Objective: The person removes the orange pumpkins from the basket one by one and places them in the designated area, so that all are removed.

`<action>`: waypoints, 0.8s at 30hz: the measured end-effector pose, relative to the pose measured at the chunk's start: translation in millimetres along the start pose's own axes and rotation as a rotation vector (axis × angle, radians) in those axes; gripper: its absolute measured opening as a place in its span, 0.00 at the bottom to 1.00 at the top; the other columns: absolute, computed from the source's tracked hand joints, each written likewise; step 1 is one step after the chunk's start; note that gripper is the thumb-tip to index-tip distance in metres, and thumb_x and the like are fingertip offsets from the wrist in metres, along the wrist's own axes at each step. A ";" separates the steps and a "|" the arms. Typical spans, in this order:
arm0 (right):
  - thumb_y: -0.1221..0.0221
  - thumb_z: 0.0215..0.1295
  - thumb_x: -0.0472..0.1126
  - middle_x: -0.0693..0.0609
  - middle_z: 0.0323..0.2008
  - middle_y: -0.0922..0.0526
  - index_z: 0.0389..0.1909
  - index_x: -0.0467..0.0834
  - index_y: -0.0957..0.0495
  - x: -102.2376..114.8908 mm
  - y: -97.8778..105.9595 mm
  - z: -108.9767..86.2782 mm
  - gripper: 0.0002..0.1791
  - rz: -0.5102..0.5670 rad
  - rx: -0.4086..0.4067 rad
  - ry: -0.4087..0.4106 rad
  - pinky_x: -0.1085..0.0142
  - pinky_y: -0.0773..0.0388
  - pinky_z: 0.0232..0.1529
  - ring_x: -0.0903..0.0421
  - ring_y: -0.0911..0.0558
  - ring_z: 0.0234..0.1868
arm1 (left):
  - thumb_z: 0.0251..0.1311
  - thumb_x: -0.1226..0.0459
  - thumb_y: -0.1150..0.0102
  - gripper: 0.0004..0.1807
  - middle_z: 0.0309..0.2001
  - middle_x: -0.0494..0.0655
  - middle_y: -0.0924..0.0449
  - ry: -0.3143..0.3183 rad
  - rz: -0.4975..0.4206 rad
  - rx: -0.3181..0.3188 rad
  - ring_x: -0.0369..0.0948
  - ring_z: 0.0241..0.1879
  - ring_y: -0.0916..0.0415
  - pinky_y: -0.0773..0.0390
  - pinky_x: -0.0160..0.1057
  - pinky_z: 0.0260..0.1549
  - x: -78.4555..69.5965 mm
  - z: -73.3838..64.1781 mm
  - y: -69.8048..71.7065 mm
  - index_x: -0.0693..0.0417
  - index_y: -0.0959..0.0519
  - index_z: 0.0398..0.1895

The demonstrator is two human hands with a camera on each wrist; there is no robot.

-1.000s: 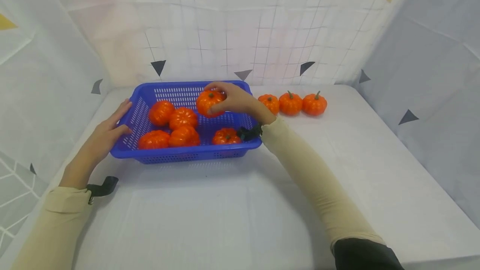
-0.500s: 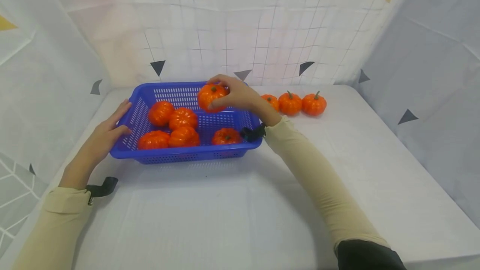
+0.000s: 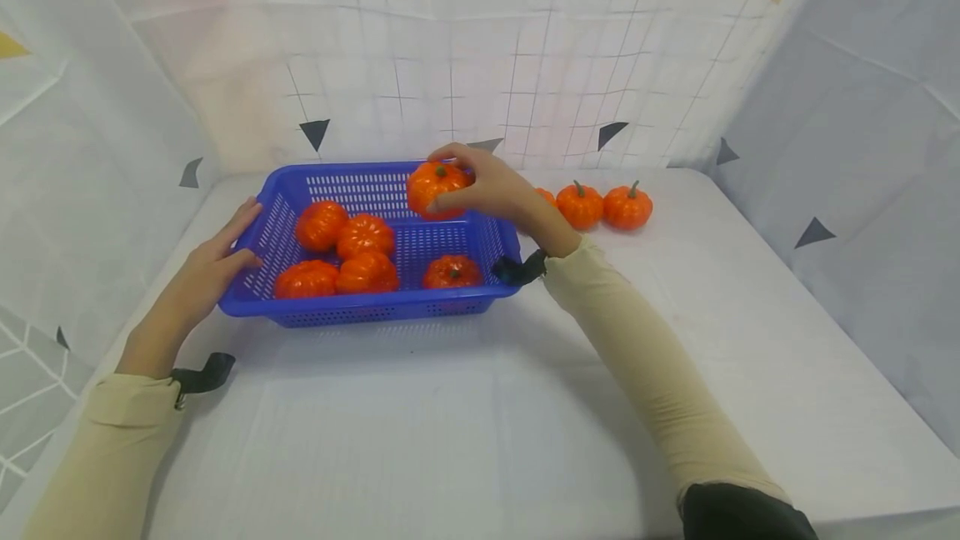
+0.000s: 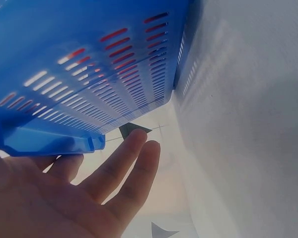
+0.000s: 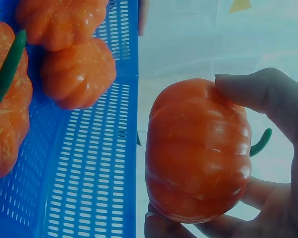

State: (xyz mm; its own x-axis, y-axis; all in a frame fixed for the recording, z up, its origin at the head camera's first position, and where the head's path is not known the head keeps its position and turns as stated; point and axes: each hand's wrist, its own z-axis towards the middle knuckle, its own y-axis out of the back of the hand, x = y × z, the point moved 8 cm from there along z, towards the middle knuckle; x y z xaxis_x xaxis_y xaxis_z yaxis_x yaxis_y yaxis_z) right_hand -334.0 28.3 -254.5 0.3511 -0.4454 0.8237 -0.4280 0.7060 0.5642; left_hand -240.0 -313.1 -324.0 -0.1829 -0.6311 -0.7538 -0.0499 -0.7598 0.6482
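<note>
A small orange toy pumpkin with a green stem is held by my right hand above the back right part of a blue plastic basket. In the right wrist view, thumb and fingers curl round the pumpkin. My left hand rests at the basket's left rim, its thumb over the edge. From the left wrist view, two fingers stretch loosely below the rim, apart from the basket's slotted wall. Several pumpkins lie on the left in the basket, and one pumpkin lies at its front right.
Right of the basket, three pumpkins stand in a row: one pumpkin partly hidden by my right wrist, a middle pumpkin and an outer pumpkin. A white cloth covers the table. Patterned sheets hang behind and at both sides.
My right hand has lifted the pumpkin a little and carried it to the right, towards the basket's back right corner. The left hand and basket have stayed in place.
</note>
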 end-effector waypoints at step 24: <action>0.26 0.58 0.46 0.49 0.60 0.23 0.71 0.51 0.28 -12.4 31.4 -36.0 0.39 0.007 -0.082 -0.025 0.54 0.18 0.54 0.49 0.23 0.57 | 0.75 0.62 0.58 0.40 0.85 0.48 0.68 0.010 -0.011 0.005 0.60 0.81 0.69 0.62 0.76 0.69 -0.8 -0.1 0.5 0.42 0.58 0.86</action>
State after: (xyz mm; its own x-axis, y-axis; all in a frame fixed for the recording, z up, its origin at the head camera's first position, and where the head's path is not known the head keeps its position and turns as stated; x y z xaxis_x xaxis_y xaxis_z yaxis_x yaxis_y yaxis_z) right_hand -321.8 75.8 -249.0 0.3265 -0.4531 0.8296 -0.3606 0.7516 0.5524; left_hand -239.8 -313.0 -323.1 -0.1722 -0.6243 -0.7620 -0.0568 -0.7659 0.6404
